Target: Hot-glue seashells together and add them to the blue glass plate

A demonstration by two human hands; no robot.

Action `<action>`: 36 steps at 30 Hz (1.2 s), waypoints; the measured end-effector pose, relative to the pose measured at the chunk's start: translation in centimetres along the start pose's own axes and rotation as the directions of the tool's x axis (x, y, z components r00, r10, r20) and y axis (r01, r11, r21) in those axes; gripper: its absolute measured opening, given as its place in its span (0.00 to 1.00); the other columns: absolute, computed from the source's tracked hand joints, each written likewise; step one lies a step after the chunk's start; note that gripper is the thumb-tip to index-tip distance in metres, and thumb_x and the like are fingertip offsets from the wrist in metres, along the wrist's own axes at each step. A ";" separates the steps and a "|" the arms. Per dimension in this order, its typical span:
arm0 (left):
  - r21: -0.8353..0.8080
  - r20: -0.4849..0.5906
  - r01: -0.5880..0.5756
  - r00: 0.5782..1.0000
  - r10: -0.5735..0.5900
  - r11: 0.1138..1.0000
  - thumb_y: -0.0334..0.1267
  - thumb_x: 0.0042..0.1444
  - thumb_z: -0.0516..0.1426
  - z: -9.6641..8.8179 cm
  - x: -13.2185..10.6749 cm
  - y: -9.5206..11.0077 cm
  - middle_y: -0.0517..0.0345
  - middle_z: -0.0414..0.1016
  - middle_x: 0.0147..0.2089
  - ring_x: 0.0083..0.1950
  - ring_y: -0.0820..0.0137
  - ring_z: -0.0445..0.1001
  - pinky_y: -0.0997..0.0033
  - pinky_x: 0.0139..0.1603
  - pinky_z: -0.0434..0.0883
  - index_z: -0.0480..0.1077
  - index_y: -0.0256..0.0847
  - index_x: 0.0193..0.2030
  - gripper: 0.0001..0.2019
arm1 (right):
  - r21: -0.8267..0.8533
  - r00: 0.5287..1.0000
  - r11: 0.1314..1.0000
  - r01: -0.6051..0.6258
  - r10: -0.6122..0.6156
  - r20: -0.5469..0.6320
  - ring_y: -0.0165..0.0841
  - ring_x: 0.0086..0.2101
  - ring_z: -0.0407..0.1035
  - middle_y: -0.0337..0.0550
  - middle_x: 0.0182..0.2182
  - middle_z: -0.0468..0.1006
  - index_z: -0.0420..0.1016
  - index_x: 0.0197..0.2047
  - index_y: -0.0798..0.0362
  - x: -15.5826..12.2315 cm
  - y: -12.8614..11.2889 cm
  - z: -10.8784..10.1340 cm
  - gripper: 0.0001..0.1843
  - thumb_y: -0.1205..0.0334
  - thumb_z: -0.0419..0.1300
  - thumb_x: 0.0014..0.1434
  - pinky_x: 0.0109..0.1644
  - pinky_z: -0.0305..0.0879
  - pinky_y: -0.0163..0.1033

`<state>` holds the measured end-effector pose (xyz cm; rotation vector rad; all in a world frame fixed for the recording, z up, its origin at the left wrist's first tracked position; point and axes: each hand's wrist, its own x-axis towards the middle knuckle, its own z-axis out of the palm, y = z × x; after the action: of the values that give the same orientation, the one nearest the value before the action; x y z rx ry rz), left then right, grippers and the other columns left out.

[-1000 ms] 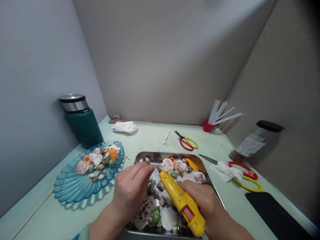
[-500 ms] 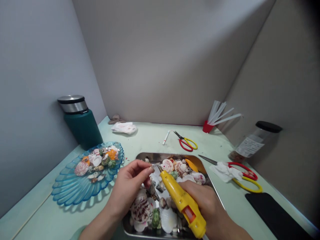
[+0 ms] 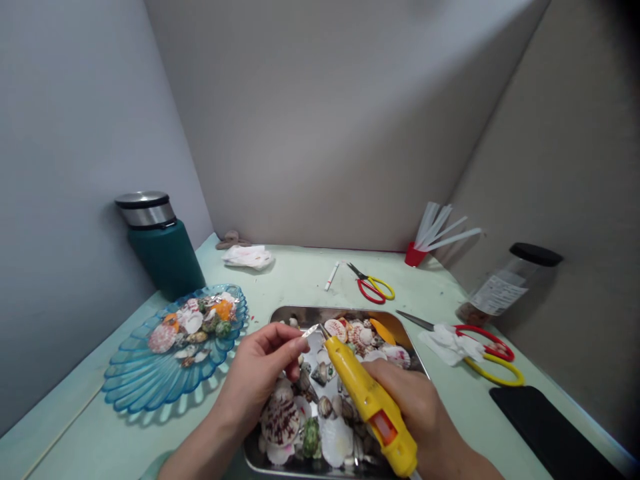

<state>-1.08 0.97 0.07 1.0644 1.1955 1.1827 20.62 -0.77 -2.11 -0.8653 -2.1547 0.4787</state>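
Note:
My right hand is wrapped round a yellow hot glue gun, its metal nozzle pointing up and to the left. Thumb and fingers of my left hand pinch a small, thin, shiny pale piece; its kind is too small to make out. The nozzle tip is very close to that piece, and I cannot tell whether they touch. Below both hands lies a metal tray holding many seashells, among them a brown-striped scallop shell, a white shell and a green shell.
Left of the tray sits a blue shell-shaped dish bearing shells, before a green bottle. Scissors, a white marker and a red cup of glue sticks lie behind. Larger scissors, tissue, a jar and a black phone-like slab are right.
The glue gun has shifted slightly right and down, its nozzle a little farther from my left fingers. The pinched piece now shows more plainly. My left hand has barely moved.

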 end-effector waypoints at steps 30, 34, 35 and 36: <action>-0.012 0.042 0.026 0.999 -0.025 1.000 0.35 0.49 0.61 0.3 0.0 -0.3 0.66 0.67 0.15 0.17 0.81 0.61 0.83 0.21 0.57 0.72 0.36 0.28 0.05 | -0.052 0.996 0.998 -0.047 0.051 0.080 0.33 0.25 0.67 0.43 0.26 0.73 0.69 0.37 0.54 0.4 -0.7 -0.2 0.06 0.62 0.55 0.57 0.28 0.57 0.35; -0.011 0.042 0.021 0.999 -0.020 1.000 0.35 0.48 0.61 0.3 0.0 -0.3 0.66 0.67 0.15 0.17 0.80 0.62 0.83 0.21 0.58 0.72 0.36 0.28 0.05 | -0.046 0.997 0.998 -0.038 0.041 0.060 0.32 0.25 0.67 0.42 0.25 0.73 0.68 0.38 0.53 0.4 -0.7 -0.2 0.06 0.62 0.54 0.57 0.27 0.57 0.34; -0.018 0.040 0.017 0.999 -0.016 1.000 0.35 0.48 0.62 0.3 0.0 -0.3 0.66 0.67 0.15 0.17 0.80 0.62 0.83 0.21 0.58 0.72 0.36 0.28 0.05 | -0.052 0.997 0.998 -0.033 0.037 0.074 0.32 0.25 0.67 0.42 0.25 0.73 0.68 0.37 0.53 0.4 -0.7 -0.2 0.05 0.62 0.55 0.57 0.27 0.57 0.34; -0.024 0.039 0.014 0.999 -0.013 1.000 0.35 0.48 0.62 0.3 0.0 -0.3 0.66 0.67 0.15 0.17 0.80 0.62 0.82 0.21 0.58 0.72 0.36 0.28 0.05 | -0.058 0.996 0.998 -0.024 0.029 0.088 0.33 0.25 0.66 0.42 0.25 0.72 0.68 0.36 0.53 0.5 -0.7 -0.2 0.05 0.62 0.55 0.57 0.27 0.56 0.34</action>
<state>-0.77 0.97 -0.22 1.0550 1.1541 1.1585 20.28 -0.92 -1.32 -0.9209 -2.2502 0.4796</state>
